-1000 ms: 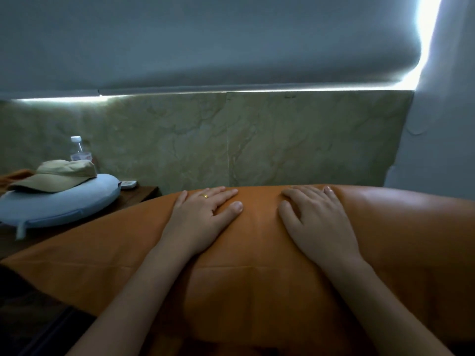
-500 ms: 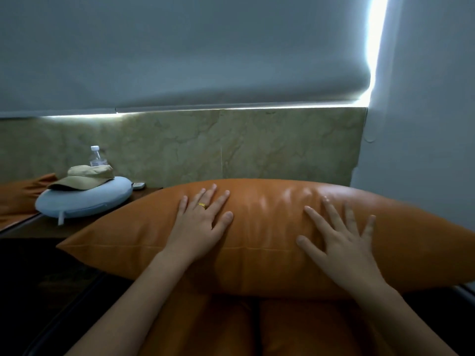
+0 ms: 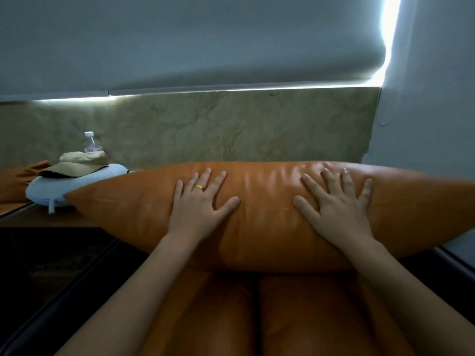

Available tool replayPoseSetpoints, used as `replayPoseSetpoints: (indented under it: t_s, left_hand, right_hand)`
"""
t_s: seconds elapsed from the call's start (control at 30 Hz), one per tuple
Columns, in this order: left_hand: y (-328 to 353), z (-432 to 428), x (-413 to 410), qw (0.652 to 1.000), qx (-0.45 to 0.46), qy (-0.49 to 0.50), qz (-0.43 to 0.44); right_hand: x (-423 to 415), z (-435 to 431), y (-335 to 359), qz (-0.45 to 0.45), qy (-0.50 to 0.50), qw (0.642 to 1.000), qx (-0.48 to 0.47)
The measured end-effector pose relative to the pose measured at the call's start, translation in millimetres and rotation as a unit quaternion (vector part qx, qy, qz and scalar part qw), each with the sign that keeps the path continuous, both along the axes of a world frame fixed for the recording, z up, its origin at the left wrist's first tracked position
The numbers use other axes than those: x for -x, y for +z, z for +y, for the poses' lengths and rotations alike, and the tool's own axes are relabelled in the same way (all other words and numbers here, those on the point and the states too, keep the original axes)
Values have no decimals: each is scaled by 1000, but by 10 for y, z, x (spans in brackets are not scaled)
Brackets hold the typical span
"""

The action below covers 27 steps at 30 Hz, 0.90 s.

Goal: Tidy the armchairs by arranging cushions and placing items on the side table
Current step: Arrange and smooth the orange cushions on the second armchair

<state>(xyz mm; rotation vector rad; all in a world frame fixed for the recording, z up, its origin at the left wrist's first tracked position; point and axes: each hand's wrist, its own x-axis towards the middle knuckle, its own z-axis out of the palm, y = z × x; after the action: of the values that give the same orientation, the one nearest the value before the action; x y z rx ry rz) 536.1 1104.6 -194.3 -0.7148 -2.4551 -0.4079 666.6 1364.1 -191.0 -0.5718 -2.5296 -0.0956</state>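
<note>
A long orange leather cushion (image 3: 267, 217) lies across the back of the armchair, above the orange seat (image 3: 257, 314). My left hand (image 3: 200, 204) rests flat on its left half, fingers spread, a gold ring on one finger. My right hand (image 3: 336, 204) presses flat on its right half, fingers spread too. Neither hand grips anything. To the left, the side table (image 3: 51, 219) carries a pale blue round cushion (image 3: 77, 183) with a beige cap (image 3: 77, 163) on top and a clear water bottle (image 3: 90, 143) behind it.
A marble wall panel (image 3: 257, 127) and a drawn grey blind (image 3: 205, 42) stand behind the chair. A white wall (image 3: 431, 98) closes the right side. Another orange cushion (image 3: 18, 181) shows at the far left. Dark chair arms (image 3: 59, 301) flank the seat.
The view has pulled back and the cushion now sits lower against the chair back. My right hand slid right and spread its fingers; my left hand stayed flat on the cushion.
</note>
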Motion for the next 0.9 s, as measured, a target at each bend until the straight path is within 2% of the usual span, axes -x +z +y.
replayPoseSetpoints:
  t_s: [0.33,0.43,0.6,0.73,0.9]
  left_hand:
    - [149,551,1077,999,-29,-3,-14]
    - [-108,807,1469,999,-22,0,-31]
    - [-671,1145,2229,997,12,-22,-76]
    - [-787,1213,2734,997,-42,-36,-57]
    - [-737,1350,3006,998,-37,-52,-29]
  right_hand:
    - [1116,754,159,39,130,988,78]
    - [1514,990,-115,28,119,989,87]
    - [2133,1326,-756,-68,106,988,85]
    - [2607,1423,-801,-40,99,993,48]
    - [2816,1541,-804,-35,97,994,37]
